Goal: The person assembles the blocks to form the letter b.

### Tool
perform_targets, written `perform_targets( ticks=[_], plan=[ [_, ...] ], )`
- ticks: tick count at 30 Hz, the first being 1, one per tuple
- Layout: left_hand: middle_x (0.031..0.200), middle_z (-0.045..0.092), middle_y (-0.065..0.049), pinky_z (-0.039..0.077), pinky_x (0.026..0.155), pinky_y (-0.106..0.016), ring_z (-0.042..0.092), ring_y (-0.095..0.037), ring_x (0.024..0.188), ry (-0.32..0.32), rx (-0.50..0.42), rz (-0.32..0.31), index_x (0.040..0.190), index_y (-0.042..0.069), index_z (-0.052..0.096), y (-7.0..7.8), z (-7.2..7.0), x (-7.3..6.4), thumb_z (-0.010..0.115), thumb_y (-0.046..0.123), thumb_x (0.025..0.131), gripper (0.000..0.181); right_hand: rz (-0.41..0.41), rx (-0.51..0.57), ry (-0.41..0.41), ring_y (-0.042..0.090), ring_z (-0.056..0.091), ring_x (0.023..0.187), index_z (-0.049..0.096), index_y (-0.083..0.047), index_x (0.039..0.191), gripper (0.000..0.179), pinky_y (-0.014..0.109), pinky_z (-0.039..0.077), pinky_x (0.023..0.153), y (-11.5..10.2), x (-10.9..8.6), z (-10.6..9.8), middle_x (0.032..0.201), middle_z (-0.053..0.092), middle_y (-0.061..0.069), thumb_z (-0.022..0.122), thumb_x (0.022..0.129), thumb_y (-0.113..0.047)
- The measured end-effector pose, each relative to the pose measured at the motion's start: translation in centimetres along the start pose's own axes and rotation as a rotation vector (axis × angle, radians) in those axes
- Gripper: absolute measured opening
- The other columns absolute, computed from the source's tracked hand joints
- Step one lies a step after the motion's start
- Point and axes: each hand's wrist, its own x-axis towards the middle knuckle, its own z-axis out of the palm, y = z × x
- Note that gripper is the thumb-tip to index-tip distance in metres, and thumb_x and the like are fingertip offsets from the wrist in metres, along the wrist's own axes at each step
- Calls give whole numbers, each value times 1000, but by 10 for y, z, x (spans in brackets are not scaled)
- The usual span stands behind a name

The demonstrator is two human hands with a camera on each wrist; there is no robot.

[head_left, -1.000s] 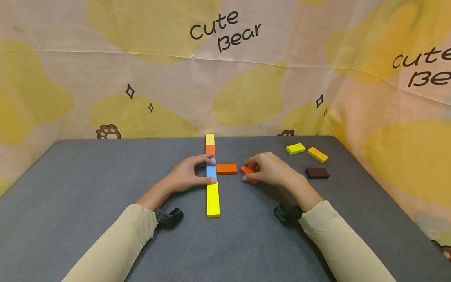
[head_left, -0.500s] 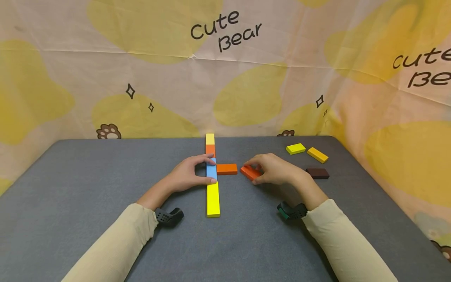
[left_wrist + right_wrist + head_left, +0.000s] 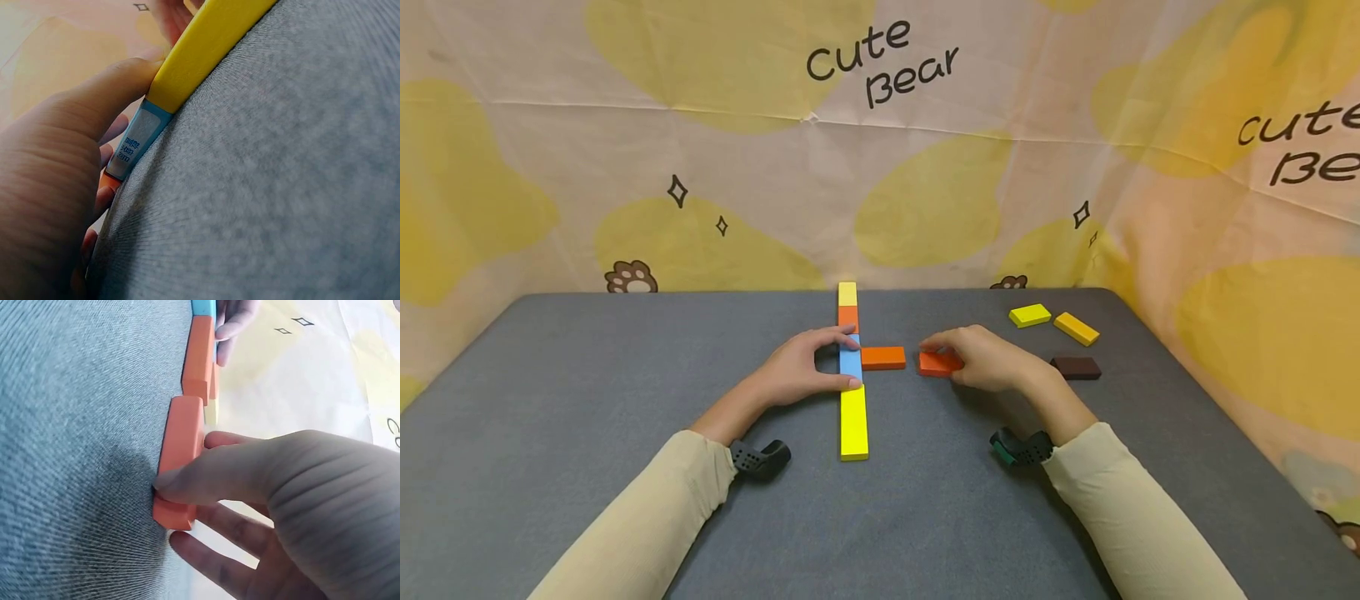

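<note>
My left hand (image 3: 790,371) spans a light blue block (image 3: 851,364), thumb at its near end and fingertips at its far end. A bright yellow block (image 3: 853,423) continues the row towards me; an orange block (image 3: 847,318) and a pale yellow block (image 3: 847,294) continue it away. Against the blue block's right side lies another orange block (image 3: 883,358), pointing right. Just past a small gap, my right hand (image 3: 988,358) pinches a red-orange block (image 3: 936,365) between thumb and fingers. In the right wrist view this red-orange block (image 3: 182,434) lies on the cloth, roughly lengthwise with the orange one.
To the right on the grey tabletop (image 3: 625,350) lie a lime-yellow block (image 3: 1030,315), an amber block (image 3: 1077,329) and a dark brown block (image 3: 1077,368). A printed cloth backdrop (image 3: 760,167) rises behind the table and along its right side.
The red-orange block has turned from a slant to nearly in line with the orange block, with my right fingers shifting on it. My left hand has stayed in place.
</note>
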Motion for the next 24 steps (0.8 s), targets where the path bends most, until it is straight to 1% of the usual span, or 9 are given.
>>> perform_targets(
  ticks=[2, 5, 8, 13, 19, 24],
  plan=[
    [159, 46, 4, 30, 123, -54, 38, -27, 151, -2, 1, -2, 127, 22, 66, 0, 0, 0, 82, 40, 84, 49, 1, -1, 14, 29, 61, 121, 65, -8, 135, 50, 52, 49, 108, 0, 0, 1, 135, 66, 13, 63, 87, 8],
    [159, 46, 5, 29, 123, -54, 37, -27, 151, -5, 2, -8, 127, 22, 66, 0, 0, 1, 81, 40, 84, 49, -11, -6, 40, 29, 61, 116, 68, -9, 130, 46, 50, 50, 106, 1, 1, 2, 128, 68, 12, 63, 87, 8],
    [159, 46, 5, 29, 123, -55, 37, -27, 151, -5, 1, -10, 127, 23, 66, -1, 0, 0, 81, 41, 84, 49, -24, -7, 53, 27, 61, 112, 69, -11, 128, 45, 50, 51, 103, 3, 3, 4, 125, 69, 11, 64, 87, 7],
    [159, 46, 6, 29, 123, -54, 37, -27, 151, -6, 0, -12, 126, 23, 66, -1, 0, 1, 81, 41, 84, 49, -18, 1, 55, 27, 61, 111, 69, -12, 129, 44, 50, 51, 103, 4, 3, 4, 125, 68, 11, 66, 89, 5],
    [158, 46, 8, 30, 123, -52, 37, -24, 151, -4, 4, -18, 125, 24, 66, -2, 0, 1, 81, 41, 85, 46, -21, -19, 63, 25, 60, 106, 69, -10, 130, 40, 47, 52, 99, 4, 3, 4, 123, 69, 11, 70, 90, -1],
    [158, 46, 10, 30, 123, -51, 37, -23, 151, -2, 4, -19, 124, 24, 66, -2, 0, 1, 81, 42, 85, 46, -8, -28, 71, 23, 60, 99, 69, -8, 129, 39, 43, 53, 94, 3, 3, 3, 117, 70, 11, 74, 90, -9]
  ],
)
